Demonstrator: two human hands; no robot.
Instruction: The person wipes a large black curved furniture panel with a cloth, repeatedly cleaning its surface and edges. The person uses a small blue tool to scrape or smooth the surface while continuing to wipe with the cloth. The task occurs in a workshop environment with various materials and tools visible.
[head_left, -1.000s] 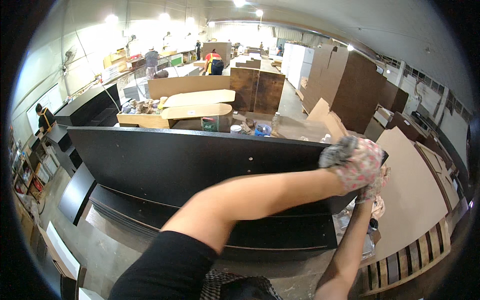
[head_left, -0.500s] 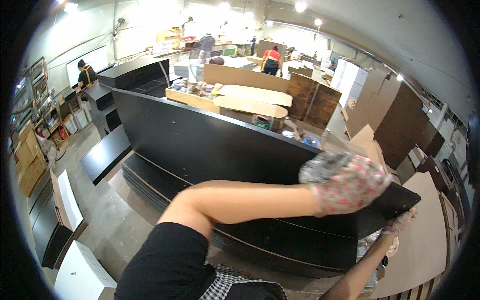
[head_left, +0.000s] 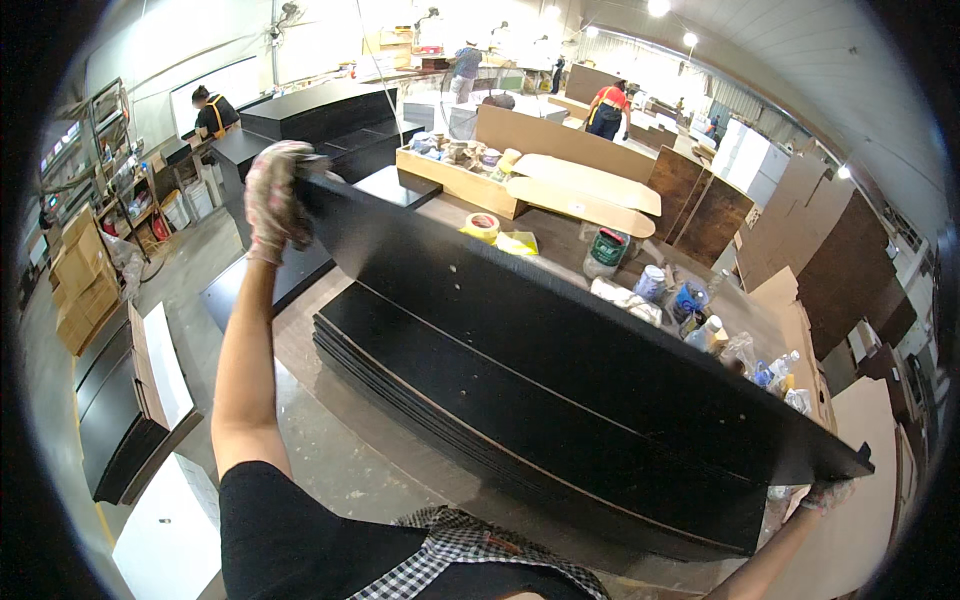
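A long black board [head_left: 560, 330] stands tilted on its long edge across a stack of black boards [head_left: 420, 390]. My left hand [head_left: 276, 195], in a flowered glove, is closed at the board's far left upper corner. A bit of crumpled grey cloth [head_left: 314, 165] shows past its fingers, against the board's edge. At the near right end, my gloved right hand [head_left: 828, 494] grips the board's lower corner from underneath; its fingers are partly hidden.
Behind the board, a bench carries yellow tape rolls [head_left: 482, 228], a green-labelled jar [head_left: 606, 250] and several bottles. A wooden tray [head_left: 460, 183] of supplies sits farther back. Black panels [head_left: 310, 118] stand at the left, a white panel [head_left: 168, 530] below. Other people [head_left: 608, 110] work beyond.
My left hand has swept from the board's right end to its left end with the grey cloth. The board's upper edge has tipped toward me. My right hand stays at the right corner.
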